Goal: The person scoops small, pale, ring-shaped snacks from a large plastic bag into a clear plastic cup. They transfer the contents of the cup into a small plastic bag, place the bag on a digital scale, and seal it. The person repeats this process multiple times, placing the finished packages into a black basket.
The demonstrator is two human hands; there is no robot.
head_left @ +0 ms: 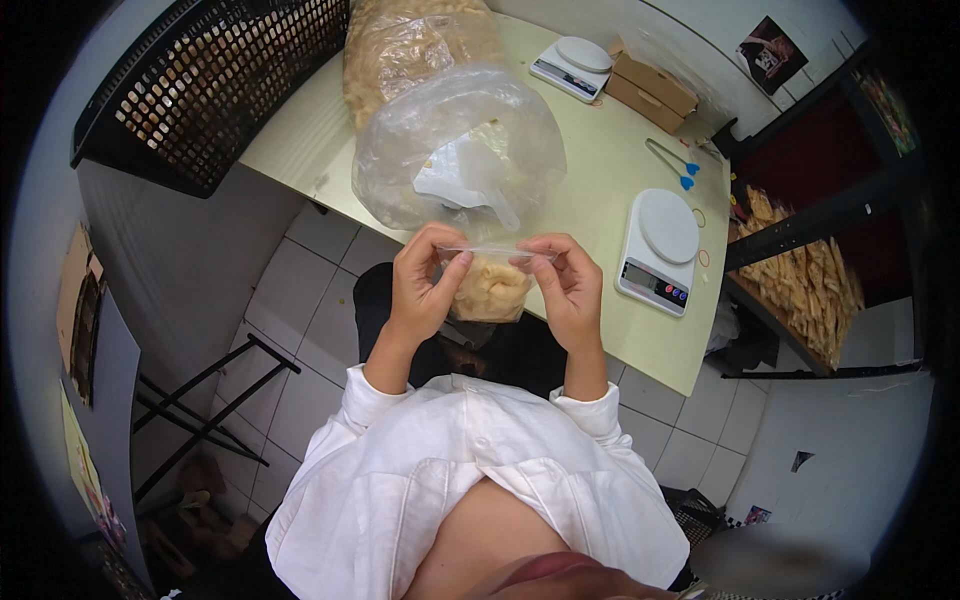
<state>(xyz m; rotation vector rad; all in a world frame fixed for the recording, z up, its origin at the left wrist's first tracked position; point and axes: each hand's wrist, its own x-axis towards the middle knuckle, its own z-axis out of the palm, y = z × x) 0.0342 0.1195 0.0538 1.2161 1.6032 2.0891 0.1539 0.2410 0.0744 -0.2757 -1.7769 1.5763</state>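
A small clear plastic bag (491,291) of pale yellow puffed snacks hangs between my two hands, just in front of the table's near edge. My left hand (429,277) pinches one top corner of it between thumb and fingers. The other top corner is pinched by my right hand (564,281), so the bag's mouth is stretched flat. Right beyond my hands lies a large, wide-mouthed clear plastic bag (525,105). Inside its mouth rests a white plastic scoop (457,172), the handle pointing towards me.
On the pale table (592,165) stand a near kitchen scale (666,240), a far scale (574,64), blue-tipped tongs (667,161) and a cardboard box (651,94). A big snack-filled bag (427,49) is behind. Left is a black crate (202,82); right, a rack of packed snacks (810,285).
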